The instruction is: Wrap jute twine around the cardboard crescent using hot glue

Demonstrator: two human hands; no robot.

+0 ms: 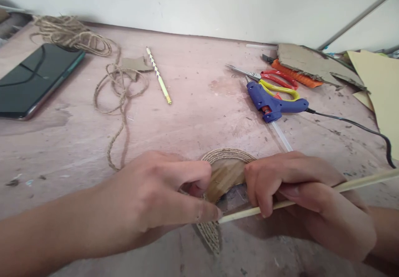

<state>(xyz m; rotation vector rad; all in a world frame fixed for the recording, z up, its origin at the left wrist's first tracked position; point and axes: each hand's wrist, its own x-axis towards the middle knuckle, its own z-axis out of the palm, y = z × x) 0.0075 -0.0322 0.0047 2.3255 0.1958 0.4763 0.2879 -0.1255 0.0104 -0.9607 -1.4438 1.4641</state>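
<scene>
Both hands, left (162, 194) and right (299, 194), grip the twine-wrapped disc (226, 173); right also holds a stick (358, 182). Keep twine coils pressed tight.

Pink worktable (193, 115) against a pale wall; dark tablet (34, 79) at ten o'clock; loose jute twine (93, 48) heaped beside it at eleven o'clock, one strand trailing toward centre; striped pencil (158, 75) near twelve o'clock, a cardboard scrap (135, 64) just beside it; blue glue gun (274, 102) at two o'clock, touching red-and-yellow scissors (274, 80); torn cardboard (314, 65) and yellow paper (382, 90) further right.
</scene>
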